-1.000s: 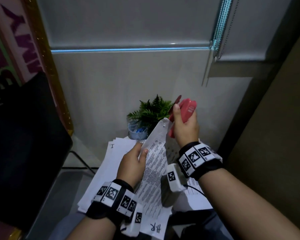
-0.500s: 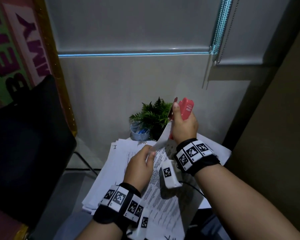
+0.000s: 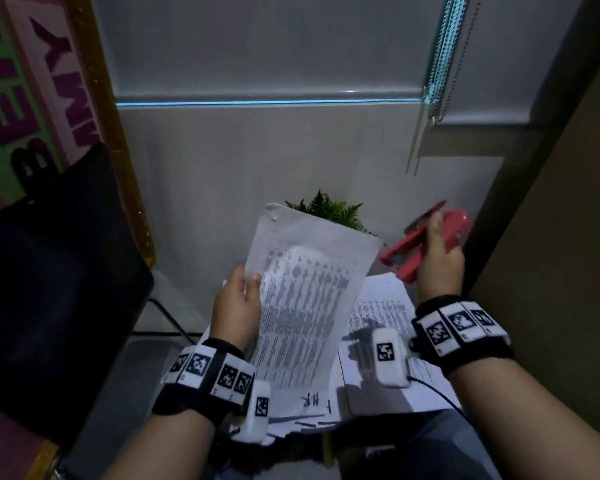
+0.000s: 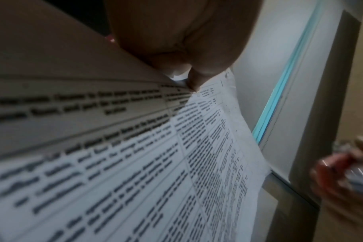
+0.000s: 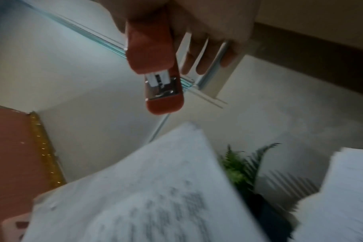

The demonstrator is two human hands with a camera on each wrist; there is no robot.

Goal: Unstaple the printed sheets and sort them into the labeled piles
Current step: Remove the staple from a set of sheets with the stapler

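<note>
At far left of the head view, a dark chair back point(image 3: 49, 289) stands before a gold-edged poster point(image 3: 32, 91) with large lettering. Left hand point(image 3: 238, 311): raised, thumb and fingers pinching the left edge of the printed sheets point(image 3: 305, 299); the left wrist view confirms the pinch, thumb on the printed face point(image 4: 197, 78). Sheets are held up, tilted, clear of the surface, with small holes visible at the upper left corner; whether a staple remains cannot be determined. Below the held sheets lie paper piles point(image 3: 378, 341); one sheet near the front edge carries handwritten letters point(image 3: 312, 400), apparently "H.R". Behind the sheets, a green fern-like plant point(image 3: 333, 211) sits against the wall, partly hidden. Right hand point(image 3: 437, 268): raised well apart from the sheets, fingers wrapped around a red stapler point(image 3: 426, 244); the right wrist view shows its metal front end point(image 5: 162, 86) pointing away from the palm. At upper right, a window blind with a bead cord point(image 3: 444, 57) hangs.
</note>
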